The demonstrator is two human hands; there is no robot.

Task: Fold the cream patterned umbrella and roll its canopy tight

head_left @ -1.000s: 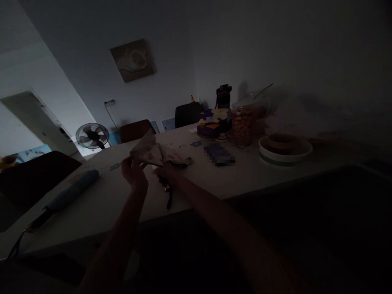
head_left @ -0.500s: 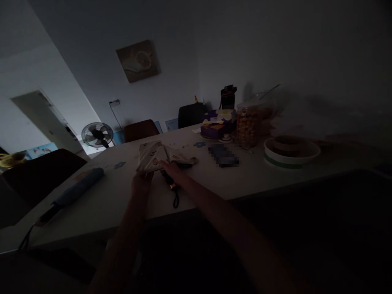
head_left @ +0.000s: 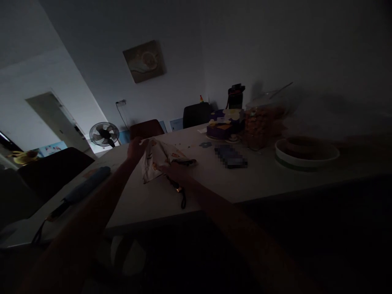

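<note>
The room is dim. A pale patterned folding umbrella (head_left: 157,157) lies on the white table (head_left: 260,179), its dark handle and wrist strap (head_left: 180,194) pointing toward me. My left hand (head_left: 136,148) grips the upper left edge of its fabric and holds it up. My right hand (head_left: 176,170) rests closed on the umbrella near the handle, pinning it to the table.
A folded blue umbrella (head_left: 82,190) lies at the table's left. Further back stand a purple box (head_left: 222,128), a jar of snacks (head_left: 260,126), a dark bottle (head_left: 235,96) and a round bowl (head_left: 306,151). Dark chairs (head_left: 196,114) and a floor fan (head_left: 104,134) stand behind.
My left hand has moved from the near edge of the fabric up and away to its far left edge, lifting that side. My right hand stays near the handle. The view shifted slightly right.
</note>
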